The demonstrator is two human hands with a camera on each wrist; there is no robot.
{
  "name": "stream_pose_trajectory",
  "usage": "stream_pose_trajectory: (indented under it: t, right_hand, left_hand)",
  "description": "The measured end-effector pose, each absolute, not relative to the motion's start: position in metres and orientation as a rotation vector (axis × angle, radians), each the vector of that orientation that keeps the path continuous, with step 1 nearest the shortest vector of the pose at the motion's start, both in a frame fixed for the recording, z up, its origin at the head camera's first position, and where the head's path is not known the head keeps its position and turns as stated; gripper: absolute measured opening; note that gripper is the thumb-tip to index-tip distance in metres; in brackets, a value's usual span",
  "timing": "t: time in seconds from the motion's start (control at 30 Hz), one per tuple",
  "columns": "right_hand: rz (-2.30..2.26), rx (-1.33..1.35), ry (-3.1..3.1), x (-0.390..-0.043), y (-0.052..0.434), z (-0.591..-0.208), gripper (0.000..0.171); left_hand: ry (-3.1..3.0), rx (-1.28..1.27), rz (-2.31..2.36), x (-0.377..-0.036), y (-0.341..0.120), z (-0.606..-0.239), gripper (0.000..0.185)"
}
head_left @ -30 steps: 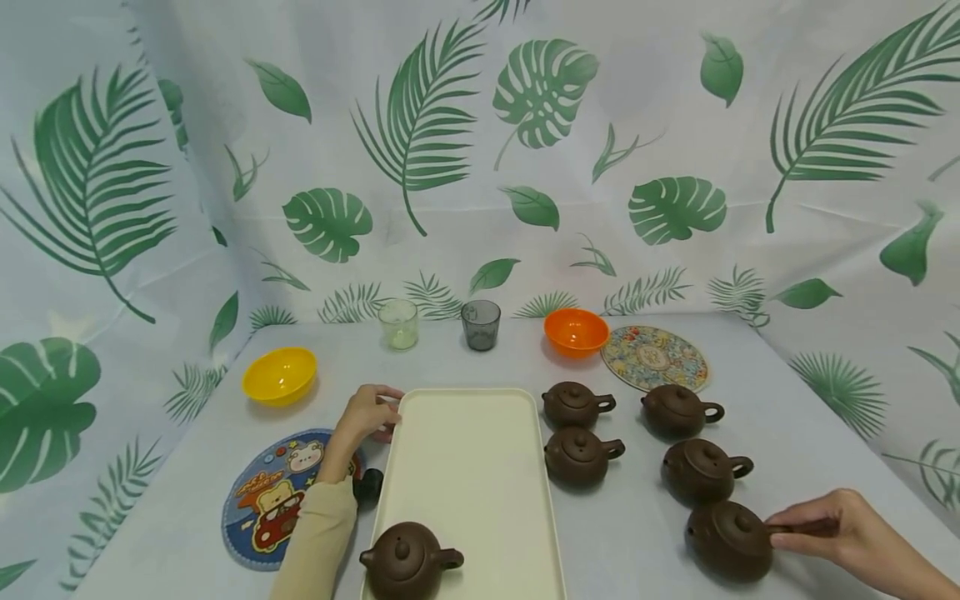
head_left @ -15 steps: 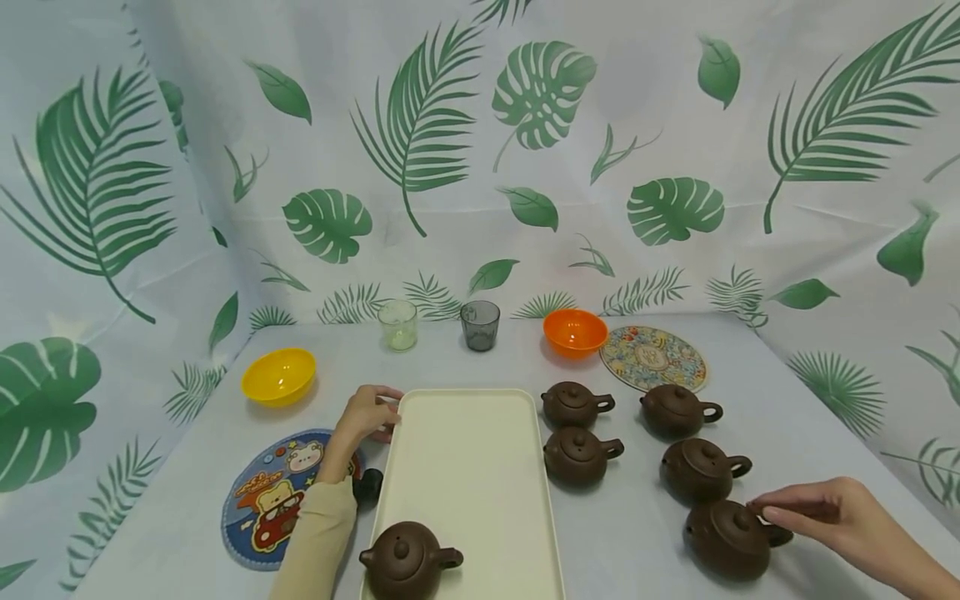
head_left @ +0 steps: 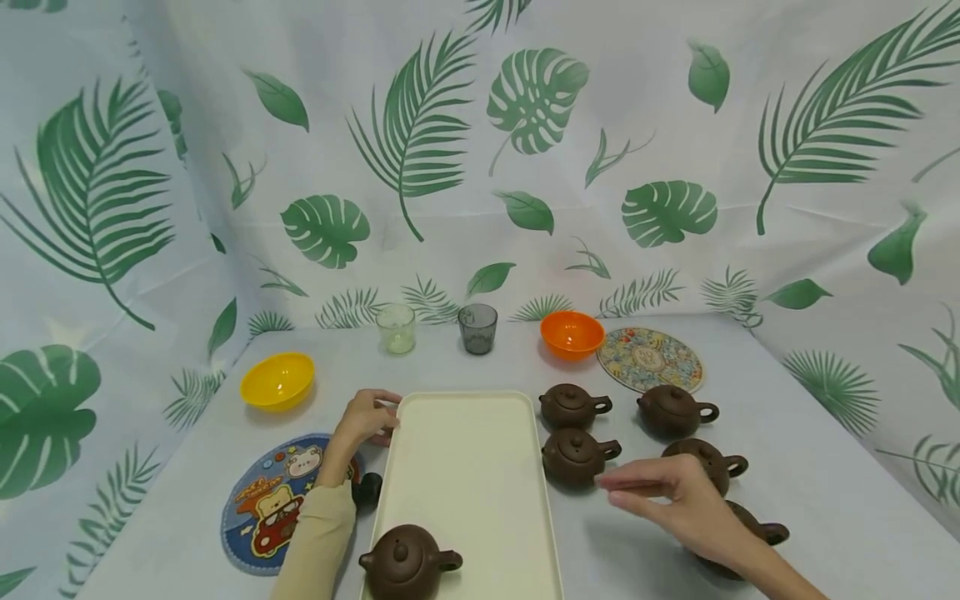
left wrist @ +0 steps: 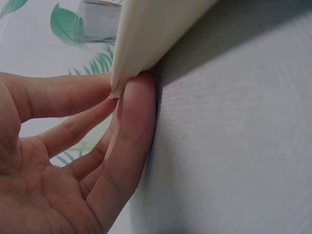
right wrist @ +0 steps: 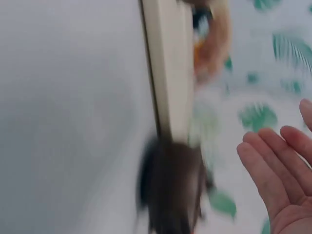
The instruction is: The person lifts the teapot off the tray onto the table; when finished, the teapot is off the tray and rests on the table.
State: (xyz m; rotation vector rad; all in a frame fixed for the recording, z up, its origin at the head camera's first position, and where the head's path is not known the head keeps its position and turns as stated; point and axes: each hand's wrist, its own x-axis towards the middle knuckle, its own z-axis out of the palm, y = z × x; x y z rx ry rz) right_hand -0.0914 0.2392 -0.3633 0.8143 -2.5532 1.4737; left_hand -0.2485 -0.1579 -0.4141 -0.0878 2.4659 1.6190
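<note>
A long cream tray [head_left: 465,475] lies in the middle of the table with a brown teapot [head_left: 405,562] on its near left end. My left hand [head_left: 367,417] pinches the tray's left side; in the left wrist view the thumb is at the rim and fingers [left wrist: 139,102] reach beneath it. Over the table to the right of the tray is my right hand [head_left: 686,500], holding nothing, fingers extended. Just beyond its fingertips stands one teapot [head_left: 576,458], with another teapot [head_left: 572,407] behind it. My hand and forearm partly hide the nearest right-hand teapot [head_left: 772,533].
Two more teapots, one at the far right [head_left: 675,411] and one in front of it [head_left: 717,463], continue the right row. At the back are a yellow bowl [head_left: 277,382], two glasses, an orange bowl [head_left: 572,336] and a patterned round mat [head_left: 652,358]. A blue cartoon mat [head_left: 255,500] lies left.
My right hand has let go of the nearest right-hand teapot's handle and moved left towards the tray. My left hand stays on the tray; the teapots have kept their places.
</note>
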Motion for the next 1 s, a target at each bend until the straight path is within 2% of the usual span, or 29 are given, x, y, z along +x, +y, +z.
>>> stream_pose_trajectory:
  t: [0.27, 0.53, 0.77, 1.0]
  right_hand:
    - [1.767, 0.996, -2.65, -0.092, 0.164, -0.378, 0.026]
    - [1.816, 1.147, -2.587, -0.096, 0.114, -0.396, 0.034]
    - [1.888, 1.23, -2.57, -0.092, 0.088, -0.407, 0.027]
    - [1.849, 1.088, -2.656, -0.09, 0.075, -0.405, 0.016]
  left_hand:
    - [2.468, -0.098, 1.611, -0.248, -0.157, -0.415, 0.038]
    - [2.472, -0.108, 1.603, -0.25, -0.158, -0.415, 0.038]
    - [2.464, -0.109, 1.61, -0.252, -0.159, -0.418, 0.04]
    - [2.465, -0.113, 1.608, -0.252, -0.158, -0.417, 0.04]
